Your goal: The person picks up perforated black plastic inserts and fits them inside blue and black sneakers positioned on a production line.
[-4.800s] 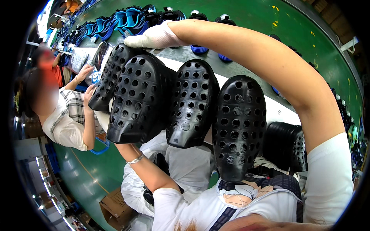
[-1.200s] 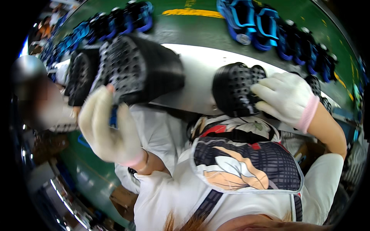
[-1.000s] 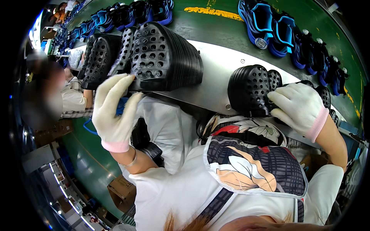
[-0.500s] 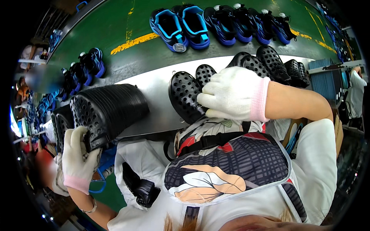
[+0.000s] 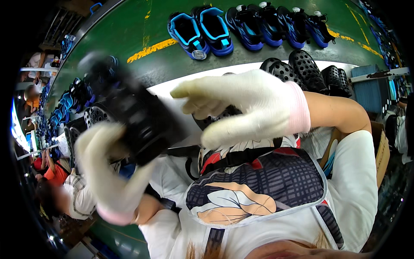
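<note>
Left hand (image 5: 105,172): blurred, curled around the lower end of the black shell (image 5: 148,116), apparently gripping it.
Right hand (image 5: 250,103): half open, thumb apart, no visible load.
Shell position: tilted, between hands, before the white tabletop (image 5: 166,88).
Shell handling: likely light, stiff, slippery; hold by rim.

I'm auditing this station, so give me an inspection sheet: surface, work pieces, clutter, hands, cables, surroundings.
Surface: white work surface, partly hidden
Work pieces: blurred black piece, tilted, at the left hand; perforated black pieces beyond the right hand
Clutter: cardboard box at the person's right
Left hand: gloved, grip too blurred to tell
Right hand: gloved, open, thumb apart
Cables: nothing seen
Surroundings: black-and-blue shoes on a green surface; co-worker at left
</note>
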`<action>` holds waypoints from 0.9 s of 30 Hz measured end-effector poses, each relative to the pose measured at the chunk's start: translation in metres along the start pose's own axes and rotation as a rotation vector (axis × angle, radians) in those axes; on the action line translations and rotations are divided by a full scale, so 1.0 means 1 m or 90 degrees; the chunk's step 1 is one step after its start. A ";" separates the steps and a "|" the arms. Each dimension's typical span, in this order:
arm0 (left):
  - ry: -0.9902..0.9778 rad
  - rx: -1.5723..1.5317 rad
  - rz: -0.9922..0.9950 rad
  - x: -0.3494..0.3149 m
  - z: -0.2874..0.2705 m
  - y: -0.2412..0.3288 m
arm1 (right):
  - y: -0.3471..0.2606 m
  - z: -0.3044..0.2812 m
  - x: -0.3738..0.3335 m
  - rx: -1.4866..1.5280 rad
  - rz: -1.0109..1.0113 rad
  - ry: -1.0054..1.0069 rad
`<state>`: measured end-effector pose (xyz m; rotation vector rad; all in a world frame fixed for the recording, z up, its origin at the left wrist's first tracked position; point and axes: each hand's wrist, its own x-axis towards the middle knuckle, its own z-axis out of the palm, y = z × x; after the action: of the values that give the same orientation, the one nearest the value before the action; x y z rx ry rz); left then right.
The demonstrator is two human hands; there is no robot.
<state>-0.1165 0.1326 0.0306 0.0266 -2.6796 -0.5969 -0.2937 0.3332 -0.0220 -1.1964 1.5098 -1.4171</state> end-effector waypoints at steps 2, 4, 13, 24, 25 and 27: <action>-0.014 -0.033 0.046 0.036 0.045 -0.001 | -0.016 -0.011 0.007 0.080 0.138 0.051; 0.011 -0.236 0.037 0.053 0.081 -0.018 | -0.005 -0.019 0.012 0.086 0.082 0.163; 0.009 -0.955 -0.141 0.077 0.152 -0.045 | 0.003 -0.053 0.013 0.417 0.105 0.111; 0.047 -1.135 -0.271 0.091 0.177 -0.066 | 0.010 -0.045 0.030 -0.589 0.090 0.168; 0.059 -1.130 -0.301 0.092 0.185 -0.070 | 0.014 -0.042 0.034 -0.677 0.108 0.176; 0.025 -1.071 -0.269 0.097 0.194 -0.079 | 0.017 -0.044 0.045 -0.661 0.178 0.125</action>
<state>-0.2847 0.1294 -0.1276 0.1223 -1.3392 -2.5910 -0.3514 0.3035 -0.0291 -1.3267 2.5687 -0.5200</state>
